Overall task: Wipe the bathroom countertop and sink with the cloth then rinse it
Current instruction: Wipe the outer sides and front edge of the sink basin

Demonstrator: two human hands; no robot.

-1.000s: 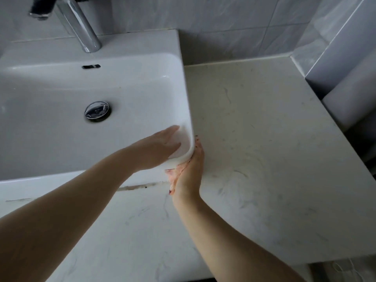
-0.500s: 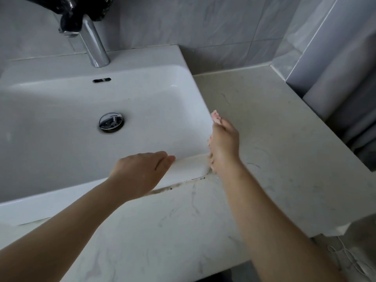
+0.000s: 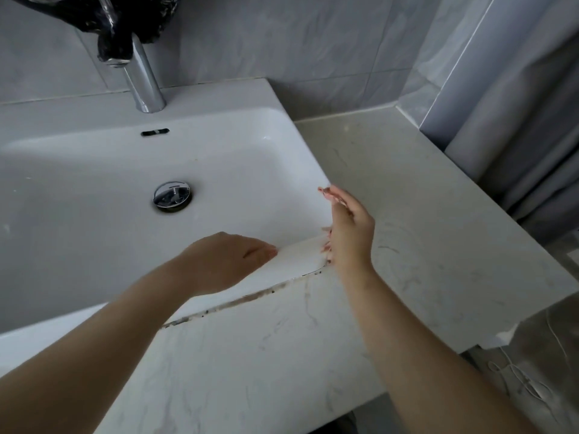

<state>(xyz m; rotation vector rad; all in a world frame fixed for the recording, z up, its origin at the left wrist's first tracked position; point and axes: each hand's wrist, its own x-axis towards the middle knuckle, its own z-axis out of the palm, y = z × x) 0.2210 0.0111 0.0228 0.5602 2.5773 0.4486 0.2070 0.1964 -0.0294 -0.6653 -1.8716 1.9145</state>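
The white rectangular sink (image 3: pixel 94 183) sits on a pale marble countertop (image 3: pixel 423 214). My left hand (image 3: pixel 225 261) lies palm down on the sink's front rim near its right corner, fingers together and pointing right. My right hand (image 3: pixel 351 233) stands on edge against the outside of that corner, fingers stretched up along the sink's right side. No cloth shows in either hand or anywhere in view. A dark line of grime (image 3: pixel 250 297) runs along the seam between the sink's front and the countertop.
A chrome faucet (image 3: pixel 144 79) stands at the back of the sink, its top wrapped in black plastic (image 3: pixel 125 14). The chrome drain plug (image 3: pixel 171 195) sits mid-basin. A grey curtain (image 3: pixel 532 136) hangs at the right. A thin white cable (image 3: pixel 517 380) lies below the counter's right end.
My left hand has slid out of the basin corner onto the front rim. My right hand has risen along the sink's right side. The camera has tilted up.
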